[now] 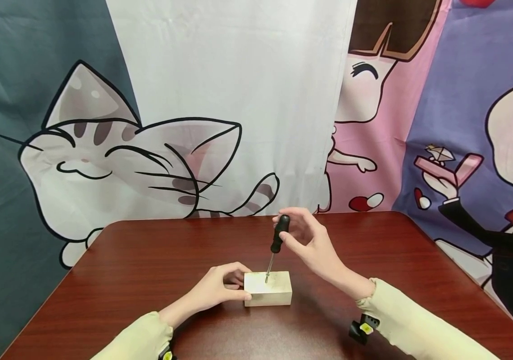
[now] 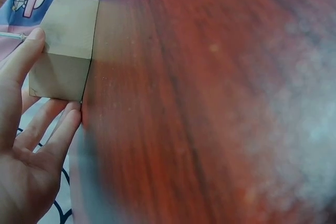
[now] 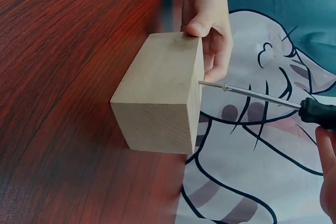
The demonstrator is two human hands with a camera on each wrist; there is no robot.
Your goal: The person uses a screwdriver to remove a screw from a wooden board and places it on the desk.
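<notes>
Item: wooden block (image 1: 268,288), pale, rectangular, lying flat on the table (image 1: 148,260), near its front middle.
Fitting: screw (image 3: 211,84), partly sunk in the block's top face, threads showing above the wood in the right wrist view.
Tool: screwdriver (image 1: 276,247), black handle, slim metal shaft, tip seated on the screw head; it stands nearly upright, leaning slightly toward the right hand.
Left hand (image 1: 215,289): grasps the block's left end, thumb on one side face, fingers curled round the far side. Judged purpose: to brace the block against twisting or sliding under the tool.
Right hand (image 1: 308,237): pinches the screwdriver handle between thumb and fingertips near its upper half, remaining fingers spread and relaxed. Judged purpose: a light fingertip hold suits spinning the handle more than pressing hard.
Placement note: the block rests on its broad face, which gives a steady base and puts the screw face up beneath the tool.
Containers: none visible on the table; nothing is stored in or on the block apart from the screw.
Surface: dark reddish wood-grain table, rounded far corners.
Backdrop: hanging cloth (image 1: 220,100) printed with a cartoon cat and cartoon figures.
Clothing: pale yellow-green sleeves (image 1: 400,320) on both arms; small black wrist-mounted devices at the cuffs.
</notes>
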